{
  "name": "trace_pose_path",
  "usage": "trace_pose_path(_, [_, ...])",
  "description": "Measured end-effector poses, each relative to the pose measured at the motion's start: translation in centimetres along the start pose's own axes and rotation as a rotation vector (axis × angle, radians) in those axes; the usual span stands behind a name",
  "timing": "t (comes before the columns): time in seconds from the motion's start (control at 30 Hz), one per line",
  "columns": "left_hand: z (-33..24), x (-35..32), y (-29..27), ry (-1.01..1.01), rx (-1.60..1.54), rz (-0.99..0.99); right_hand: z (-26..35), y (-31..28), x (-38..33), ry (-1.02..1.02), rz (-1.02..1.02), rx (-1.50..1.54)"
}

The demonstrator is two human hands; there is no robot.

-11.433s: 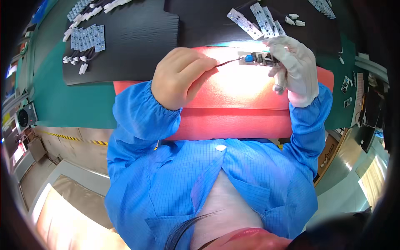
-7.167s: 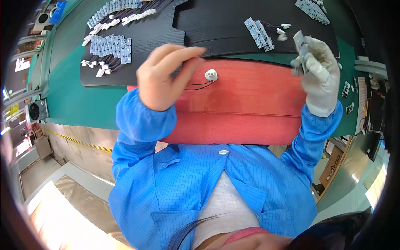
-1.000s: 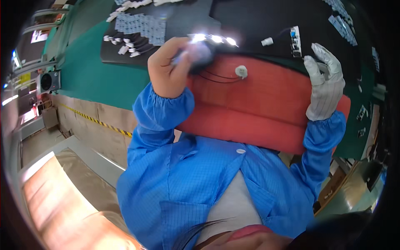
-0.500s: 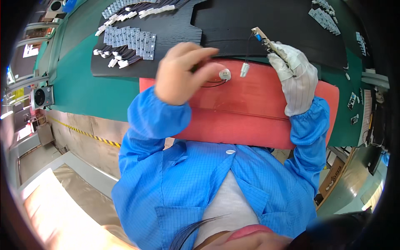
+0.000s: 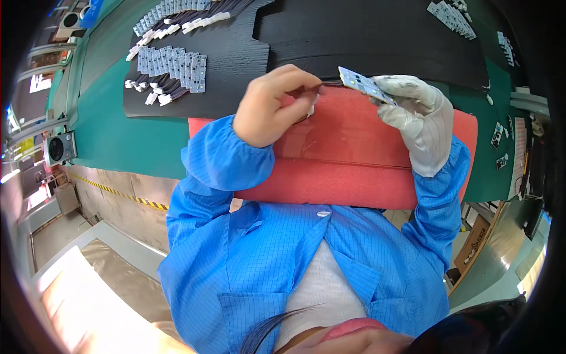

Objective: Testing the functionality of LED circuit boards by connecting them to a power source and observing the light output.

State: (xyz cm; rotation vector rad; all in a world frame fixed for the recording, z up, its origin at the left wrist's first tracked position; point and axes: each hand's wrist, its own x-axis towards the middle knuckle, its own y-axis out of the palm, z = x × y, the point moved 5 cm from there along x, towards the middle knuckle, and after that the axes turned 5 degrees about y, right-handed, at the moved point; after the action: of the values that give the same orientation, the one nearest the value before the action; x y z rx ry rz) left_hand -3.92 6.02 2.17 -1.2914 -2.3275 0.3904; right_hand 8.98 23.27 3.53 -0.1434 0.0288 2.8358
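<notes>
In my right hand [image 5: 418, 112], which wears a white glove, a pale blue circuit board [image 5: 365, 84] is gripped by one end, its face with small parts turned up. My bare left hand [image 5: 277, 106] is closed, with thumb and forefinger near each other. Thin black wires [image 5: 331, 84] run from its fingertips toward the board's free end. Whether a connector is inside those fingers is hidden. Beneath the left fingers, a small white part [image 5: 311, 110] shows partly on the red pad [image 5: 348, 141].
Overlapping rows of circuit boards [image 5: 172, 68] with white-plugged cables lie on the black sheet [image 5: 365, 35] at the left. More boards [image 5: 451, 19] lie at the far right. Loose small parts [image 5: 500, 135] are on the green table [image 5: 147, 138].
My right hand has turned the board, so its face now shows. My left hand has moved right and closed at the wires; the white connector that hung from the board no longer shows.
</notes>
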Motion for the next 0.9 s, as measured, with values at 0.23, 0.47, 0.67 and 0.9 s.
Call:
trace_pose_path(0.23, [1.0, -1.9, -0.4, -0.081, -0.189, -0.088, -0.5, -0.2, 0.5, -0.220, 0.043, -0.039])
trace_pose_path(0.47, [-0.6, -2.2, -0.9, -0.017, 0.052, -0.093, -0.4, 0.3, 0.6, -0.240, 0.073, 0.045])
trace_pose_path(0.67, [-1.6, -2.1, -0.6, 0.188, 0.262, -0.086, -0.3, -0.2, 1.0, 0.058, -0.091, -0.137])
trace_pose_path(0.9, [-1.0, -2.4, 0.0, 0.294, 0.280, -0.139, -2.5, -0.1, 1.3, 0.474, -0.044, -0.204])
